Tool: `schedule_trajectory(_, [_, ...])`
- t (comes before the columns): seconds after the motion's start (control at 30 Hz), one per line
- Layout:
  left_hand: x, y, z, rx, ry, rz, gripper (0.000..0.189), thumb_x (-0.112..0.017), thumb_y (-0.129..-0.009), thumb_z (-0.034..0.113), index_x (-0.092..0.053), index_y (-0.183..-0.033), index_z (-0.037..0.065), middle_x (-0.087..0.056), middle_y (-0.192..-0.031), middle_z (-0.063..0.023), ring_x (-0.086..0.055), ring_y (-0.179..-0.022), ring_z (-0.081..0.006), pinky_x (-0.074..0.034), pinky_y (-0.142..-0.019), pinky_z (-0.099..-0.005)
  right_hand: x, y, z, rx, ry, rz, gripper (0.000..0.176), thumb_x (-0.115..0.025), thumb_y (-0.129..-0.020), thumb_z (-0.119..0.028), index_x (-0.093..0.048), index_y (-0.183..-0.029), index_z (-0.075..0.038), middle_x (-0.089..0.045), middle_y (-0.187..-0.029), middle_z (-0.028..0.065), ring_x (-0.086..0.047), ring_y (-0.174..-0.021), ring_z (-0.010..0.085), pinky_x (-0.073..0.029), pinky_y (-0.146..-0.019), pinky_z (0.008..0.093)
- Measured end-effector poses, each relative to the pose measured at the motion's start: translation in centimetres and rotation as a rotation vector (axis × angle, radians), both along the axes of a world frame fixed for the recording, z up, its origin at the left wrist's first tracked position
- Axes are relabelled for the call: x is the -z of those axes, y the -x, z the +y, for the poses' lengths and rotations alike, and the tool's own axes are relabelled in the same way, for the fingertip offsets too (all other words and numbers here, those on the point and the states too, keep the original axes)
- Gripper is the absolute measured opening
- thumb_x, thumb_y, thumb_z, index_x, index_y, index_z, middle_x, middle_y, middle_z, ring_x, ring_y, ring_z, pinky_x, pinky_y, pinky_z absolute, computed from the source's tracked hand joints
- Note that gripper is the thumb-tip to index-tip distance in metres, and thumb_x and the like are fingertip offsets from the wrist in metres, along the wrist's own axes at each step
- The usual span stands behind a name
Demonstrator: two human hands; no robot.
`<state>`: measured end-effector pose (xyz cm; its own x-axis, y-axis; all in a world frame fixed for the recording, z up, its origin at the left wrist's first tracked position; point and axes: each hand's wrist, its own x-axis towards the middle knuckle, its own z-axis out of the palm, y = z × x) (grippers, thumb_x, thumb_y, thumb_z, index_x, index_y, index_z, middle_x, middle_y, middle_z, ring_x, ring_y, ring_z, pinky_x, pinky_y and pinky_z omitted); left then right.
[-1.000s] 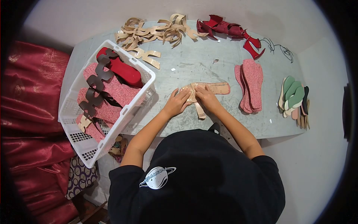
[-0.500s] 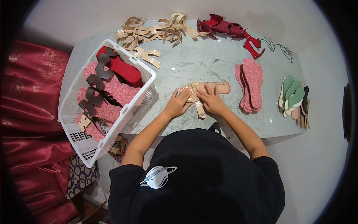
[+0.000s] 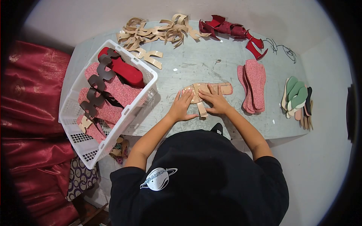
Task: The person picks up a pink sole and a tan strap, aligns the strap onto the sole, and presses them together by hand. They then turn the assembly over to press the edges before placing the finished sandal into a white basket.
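A tan sandal sole (image 3: 225, 89) lies sideways on the table in front of me, with a strap piece (image 3: 202, 110) of the same tan colour sticking out from its near side. My left hand (image 3: 181, 104) rests with spread fingers on the sole's left end, its thumb reaching toward the strap. On the middle of the sole lies my right hand (image 3: 215, 100), fingers apart, the thumb close to the strap's right edge. Both palms hide parts of the sole. Neither hand grips anything.
Left stands a white plastic basket (image 3: 151, 71) with pink soles and brown straps. Tan straps (image 3: 151, 34) and red straps (image 3: 233, 30) lie along the back. Pink soles (image 3: 254, 86) are stacked to the right, with green and other small soles (image 3: 298, 96) beyond.
My left thumb has swung outward toward the strap, and the left fingers are more spread. My right thumb has opened a little. The sole stays in place.
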<state>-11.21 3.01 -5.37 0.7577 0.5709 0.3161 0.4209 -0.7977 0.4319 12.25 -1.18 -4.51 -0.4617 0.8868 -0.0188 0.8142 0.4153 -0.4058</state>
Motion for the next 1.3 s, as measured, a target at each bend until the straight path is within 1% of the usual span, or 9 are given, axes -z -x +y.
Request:
schedule_trajectory(0.23, [0.5,-0.4,-0.3,-0.062,-0.059,0.026,0.087,-0.069,-0.064,0.053,-0.046,-0.122,-0.007,-0.042,-0.132,-0.0209,-0.035,-0.128,-0.0307,-0.023,-0.104,-0.0489,1.1,0.9,0.0,0.077,-0.187,0.084,0.065,-0.071,-0.064,-0.024,-0.051,-0.126,-0.018,-0.046,-0.135,-0.0039,-0.02,-0.136,0.0305,0.001,-0.102,0.0681])
schedule_trajectory(0.47, [1.7,-1.5,-0.1,-0.138,-0.075,-0.04,0.078,-0.073,-0.059,0.041,-0.049,-0.119,-0.003,-0.047,-0.127,-0.0174,-0.044,-0.119,-0.0277,-0.029,-0.099,-0.0462,1.9,1.3,0.3,0.1,-0.276,0.094,0.06,-0.072,-0.061,-0.022,-0.056,-0.119,-0.016,-0.05,-0.13,-0.0046,-0.03,-0.133,0.0251,-0.003,-0.102,0.0677])
schedule_trajectory(0.63, [1.3,-2.1,-0.4,-0.185,-0.139,-0.081,0.071,-0.074,-0.062,0.039,-0.051,-0.115,-0.002,-0.053,-0.119,-0.0171,-0.05,-0.112,-0.0284,-0.032,-0.098,-0.0422,2.1,1.2,0.3,0.112,-0.289,0.04,0.06,-0.074,-0.06,-0.03,-0.058,-0.116,-0.016,-0.052,-0.127,-0.004,-0.033,-0.132,0.0244,-0.005,-0.103,0.0661])
schedule_trajectory(0.7, [1.3,-2.4,-0.3,-0.217,-0.102,-0.217,0.065,-0.073,-0.067,0.04,-0.052,-0.112,-0.002,-0.057,-0.111,-0.0175,-0.054,-0.106,-0.03,-0.034,-0.096,-0.0431,2.0,1.2,0.2,0.118,-0.274,0.102,0.058,-0.074,-0.062,-0.035,-0.059,-0.114,-0.015,-0.053,-0.126,-0.0034,-0.033,-0.131,0.0243,-0.005,-0.104,0.0653])
schedule_trajectory(0.83, [0.3,-3.3,-0.2,-0.225,-0.124,-0.187,0.056,-0.069,-0.073,0.039,-0.054,-0.11,-0.001,-0.06,-0.104,-0.0178,-0.056,-0.102,-0.0311,-0.034,-0.095,-0.0441,1.2,1.3,0.3,0.126,-0.23,0.123,0.055,-0.07,-0.065,-0.047,-0.061,-0.108,-0.015,-0.055,-0.124,-0.0017,-0.034,-0.131,0.0241,-0.006,-0.105,0.063])
schedule_trajectory(0.93, [-0.5,-3.7,-0.6,-0.289,-0.175,-0.171,0.047,-0.067,-0.077,0.034,-0.055,-0.107,0.0,-0.062,-0.098,-0.0167,-0.058,-0.097,-0.0299,-0.036,-0.092,-0.0424,1.1,1.5,0.3,0.167,-0.2,0.169,0.049,-0.067,-0.068,-0.049,-0.064,-0.103,-0.014,-0.056,-0.122,-0.0017,-0.035,-0.13,0.024,-0.007,-0.105,0.0623])
schedule_trajectory(1.0, [-0.4,-3.6,-0.4,-0.347,0.115,-0.165,0.041,-0.067,-0.077,0.032,-0.057,-0.105,0.003,-0.063,-0.094,-0.0125,-0.059,-0.092,-0.0258,-0.035,-0.087,-0.0417,1.1,1.7,0.2,0.183,-0.195,0.164,0.047,-0.067,-0.069,-0.049,-0.064,-0.101,-0.014,-0.056,-0.121,-0.0019,-0.035,-0.13,0.0239,-0.008,-0.105,0.062])
schedule_trajectory(1.23, [-1.0,-4.4,-0.8,-0.489,0.227,-0.225,0.029,-0.066,-0.079,0.031,-0.062,-0.097,0.008,-0.065,-0.089,-0.0067,-0.06,-0.083,-0.0202,-0.032,-0.083,-0.0423,1.3,1.9,0.4,0.248,-0.208,0.212,0.042,-0.068,-0.067,-0.047,-0.067,-0.093,-0.015,-0.061,-0.113,-0.0031,-0.041,-0.126,0.0219,-0.013,-0.104,0.06])
schedule_trajectory(1.3, [-1.3,-4.4,-0.5,-0.527,0.256,-0.247,0.028,-0.068,-0.078,0.033,-0.063,-0.089,0.008,-0.065,-0.08,-0.0059,-0.061,-0.076,-0.0199,-0.032,-0.082,-0.0419,1.5,1.8,0.5,0.253,-0.215,0.213,0.041,-0.069,-0.066,-0.046,-0.068,-0.092,-0.015,-0.061,-0.112,-0.0034,-0.042,-0.125,0.0215,-0.013,-0.104,0.0595])
